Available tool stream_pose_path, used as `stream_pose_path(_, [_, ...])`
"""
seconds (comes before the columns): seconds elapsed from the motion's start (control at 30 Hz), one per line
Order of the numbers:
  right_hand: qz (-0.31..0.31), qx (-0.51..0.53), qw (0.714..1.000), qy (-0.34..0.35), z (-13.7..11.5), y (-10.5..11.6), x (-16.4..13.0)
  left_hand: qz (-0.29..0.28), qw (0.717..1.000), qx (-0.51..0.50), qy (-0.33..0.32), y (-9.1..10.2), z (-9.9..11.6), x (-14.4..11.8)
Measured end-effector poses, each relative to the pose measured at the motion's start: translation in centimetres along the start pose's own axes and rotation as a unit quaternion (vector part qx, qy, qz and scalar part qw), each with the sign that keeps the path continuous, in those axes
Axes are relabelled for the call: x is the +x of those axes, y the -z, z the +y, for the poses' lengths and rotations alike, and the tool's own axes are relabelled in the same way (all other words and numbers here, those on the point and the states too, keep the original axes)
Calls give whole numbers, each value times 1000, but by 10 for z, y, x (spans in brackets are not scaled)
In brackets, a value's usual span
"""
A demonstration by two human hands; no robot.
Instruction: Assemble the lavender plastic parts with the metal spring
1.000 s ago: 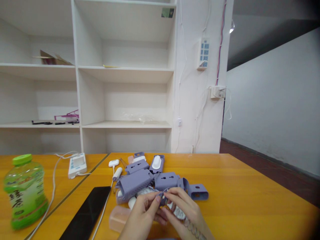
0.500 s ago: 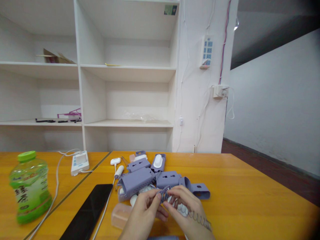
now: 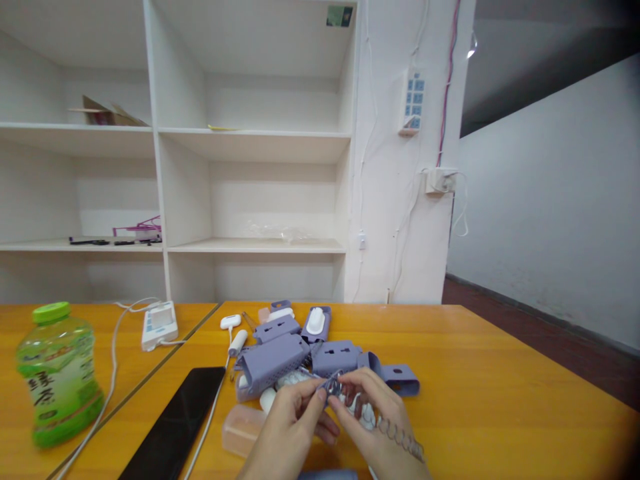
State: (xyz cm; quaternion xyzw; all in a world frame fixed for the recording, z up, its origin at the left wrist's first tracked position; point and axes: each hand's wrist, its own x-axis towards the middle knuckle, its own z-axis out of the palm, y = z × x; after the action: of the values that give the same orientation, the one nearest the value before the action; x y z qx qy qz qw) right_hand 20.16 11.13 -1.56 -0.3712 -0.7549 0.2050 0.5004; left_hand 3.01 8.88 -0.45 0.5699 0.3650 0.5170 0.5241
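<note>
1. My left hand [image 3: 290, 427] and right hand [image 3: 373, 420] meet low over the orange table [image 3: 500, 393], fingertips pinched shut on a small lilac coiled piece [image 3: 331, 385], lifted so I can work it from both sides.
2. A coiled cord [image 3: 395, 433] trails from my right fingers toward my wrist; its long axis runs left-far to right-near.
3. Just beyond my fingertips sits a heap of lilac cases [image 3: 300, 353].
4. Left of my fingers lie a black phone [image 3: 175, 420] and, farther, a green bottle [image 3: 55, 373].

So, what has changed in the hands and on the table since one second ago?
Little changed. Both hands, left hand and right hand, keep pinching the small purple piece; the clear coiled cord now trails further out along the right wrist. The purple cases, phone and green bottle stayed put.
</note>
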Motion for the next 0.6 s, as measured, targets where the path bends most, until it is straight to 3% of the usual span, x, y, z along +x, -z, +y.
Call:
stream_pose_path(0.2, [6,-37,999,27,0,-2,0,-30,999,21,-18,-3,6,-3])
stream_pose_path(0.4, [-14,-43,998,51,-7,4,2,-7,999,44,-18,-4,4,-5])
stream_pose_path(0.6, [10,-22,996,90,4,-2,-1,-2,997,59,-40,0,-8,-4])
